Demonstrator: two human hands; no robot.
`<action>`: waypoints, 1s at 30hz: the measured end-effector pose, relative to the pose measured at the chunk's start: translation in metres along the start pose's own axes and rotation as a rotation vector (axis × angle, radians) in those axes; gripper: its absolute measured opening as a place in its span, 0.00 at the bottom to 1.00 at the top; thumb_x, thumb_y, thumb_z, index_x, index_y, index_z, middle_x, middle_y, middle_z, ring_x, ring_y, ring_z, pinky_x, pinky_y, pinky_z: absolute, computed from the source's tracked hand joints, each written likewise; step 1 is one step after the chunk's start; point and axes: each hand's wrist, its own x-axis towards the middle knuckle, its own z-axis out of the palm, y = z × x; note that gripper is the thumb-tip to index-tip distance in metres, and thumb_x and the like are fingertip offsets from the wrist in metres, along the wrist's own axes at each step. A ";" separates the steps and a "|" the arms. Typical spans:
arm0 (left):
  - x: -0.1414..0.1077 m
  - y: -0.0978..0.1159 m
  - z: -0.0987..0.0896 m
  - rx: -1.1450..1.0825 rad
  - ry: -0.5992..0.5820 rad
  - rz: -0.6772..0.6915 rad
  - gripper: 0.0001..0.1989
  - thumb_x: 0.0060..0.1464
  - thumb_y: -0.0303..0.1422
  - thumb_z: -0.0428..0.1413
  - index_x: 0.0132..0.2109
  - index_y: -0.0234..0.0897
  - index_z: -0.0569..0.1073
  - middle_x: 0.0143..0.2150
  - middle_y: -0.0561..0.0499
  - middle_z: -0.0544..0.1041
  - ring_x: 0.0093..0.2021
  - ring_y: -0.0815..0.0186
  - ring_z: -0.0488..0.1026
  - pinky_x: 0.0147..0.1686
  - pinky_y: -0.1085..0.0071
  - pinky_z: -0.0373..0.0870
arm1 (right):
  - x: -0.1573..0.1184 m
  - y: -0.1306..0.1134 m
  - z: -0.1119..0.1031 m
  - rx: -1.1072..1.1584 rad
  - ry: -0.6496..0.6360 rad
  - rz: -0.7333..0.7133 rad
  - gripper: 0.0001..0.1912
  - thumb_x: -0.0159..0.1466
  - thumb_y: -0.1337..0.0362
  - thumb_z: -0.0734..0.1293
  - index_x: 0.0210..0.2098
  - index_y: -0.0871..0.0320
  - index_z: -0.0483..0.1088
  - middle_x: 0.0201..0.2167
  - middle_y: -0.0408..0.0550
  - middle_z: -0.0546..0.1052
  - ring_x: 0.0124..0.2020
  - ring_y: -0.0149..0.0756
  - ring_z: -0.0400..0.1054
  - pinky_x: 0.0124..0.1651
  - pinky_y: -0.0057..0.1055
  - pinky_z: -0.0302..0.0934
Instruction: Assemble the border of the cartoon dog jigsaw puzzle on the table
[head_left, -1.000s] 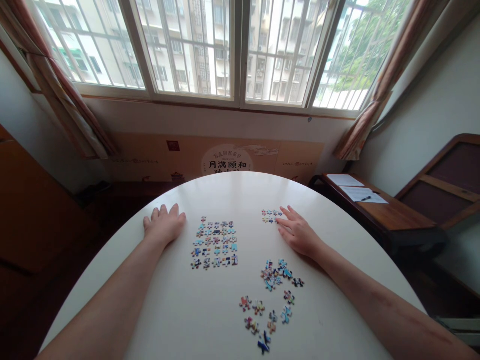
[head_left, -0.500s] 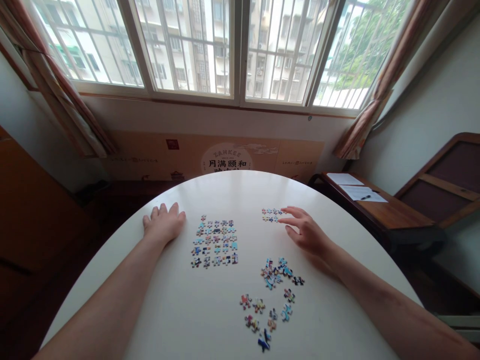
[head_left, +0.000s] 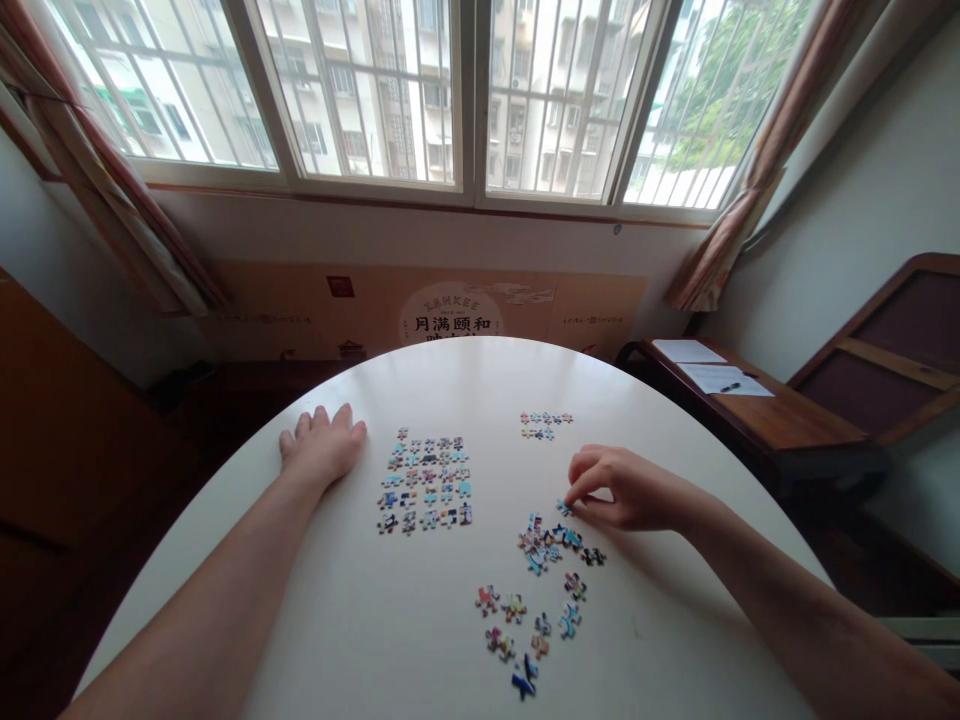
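My left hand (head_left: 322, 445) lies flat on the white table (head_left: 337, 620), fingers spread, holding nothing. To its right, several jigsaw pieces (head_left: 429, 478) are laid out in rows. Thumb and fingertips of my right hand (head_left: 611, 487) pinch a light-blue puzzle piece (head_left: 563, 507) at the upper edge of a loose heap of pieces (head_left: 544, 540). Beyond that hand are two short rows of pieces (head_left: 540, 420). Nearer to me, scattered pieces (head_left: 514, 607) lie singly, with a dark blue one (head_left: 524, 680) closest.
The round table's far edge faces a wall with a printed cardboard panel (head_left: 525, 300) below a barred window (head_left: 420, 90). At the right stands a wooden bench (head_left: 810, 420) bearing papers (head_left: 720, 379) and a pen. Curtains (head_left: 150, 230) hang on both sides.
My right hand has moved from the two short rows toward me to the heap. Its fingers have closed on a light-blue piece. My left hand stays flat on the table.
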 end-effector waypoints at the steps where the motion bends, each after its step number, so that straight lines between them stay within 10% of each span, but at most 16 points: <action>1: 0.000 0.000 0.000 -0.002 0.000 -0.004 0.33 0.65 0.46 0.38 0.72 0.39 0.59 0.74 0.33 0.54 0.73 0.41 0.50 0.66 0.41 0.50 | -0.001 0.003 -0.001 -0.011 0.010 0.003 0.11 0.64 0.67 0.68 0.38 0.48 0.83 0.33 0.45 0.80 0.35 0.36 0.73 0.40 0.33 0.66; 15: -0.002 0.002 -0.003 0.010 -0.020 -0.008 0.33 0.66 0.46 0.37 0.73 0.39 0.58 0.75 0.34 0.52 0.74 0.41 0.49 0.66 0.41 0.50 | 0.003 0.057 0.018 -0.283 0.248 0.399 0.17 0.71 0.60 0.61 0.51 0.48 0.80 0.39 0.47 0.82 0.38 0.41 0.76 0.41 0.34 0.68; 30: 0.000 0.000 -0.001 0.024 -0.018 -0.003 0.33 0.66 0.45 0.36 0.73 0.39 0.57 0.75 0.34 0.52 0.74 0.42 0.49 0.66 0.41 0.50 | 0.013 0.058 0.028 -0.355 0.320 0.495 0.17 0.71 0.60 0.61 0.52 0.48 0.80 0.41 0.46 0.83 0.40 0.44 0.77 0.39 0.34 0.66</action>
